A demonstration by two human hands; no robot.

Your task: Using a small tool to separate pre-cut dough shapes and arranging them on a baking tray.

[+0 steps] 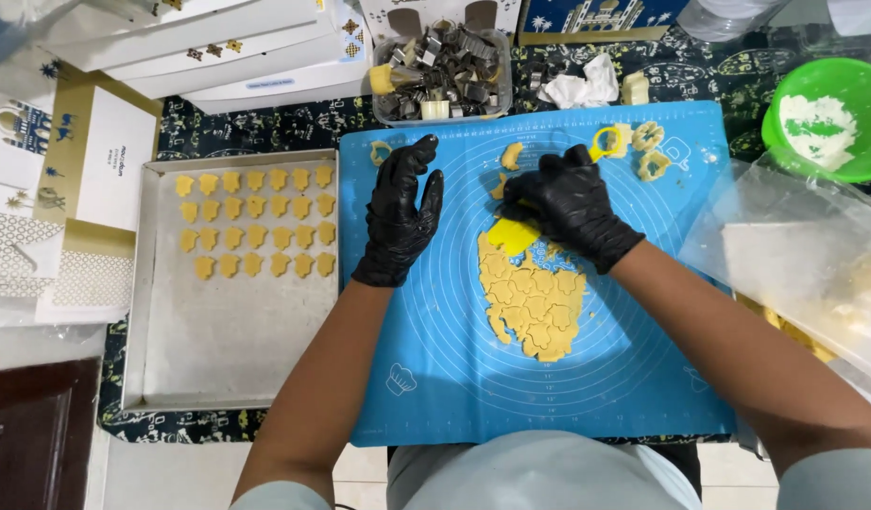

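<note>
The right hand (570, 206), in a black glove, is clenched on a yellow scraper (513, 234) whose blade rests at the far end of the dough sheet (532, 297) in the middle of the blue mat (435, 359). The left hand (402, 212) lies flat and released on the mat, just left of the dough, near the baking tray (230, 331)

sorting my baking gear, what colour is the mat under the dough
Blue with white concentric circle markings: the baking mat under the rolled dough, clearest in the head view.
</note>
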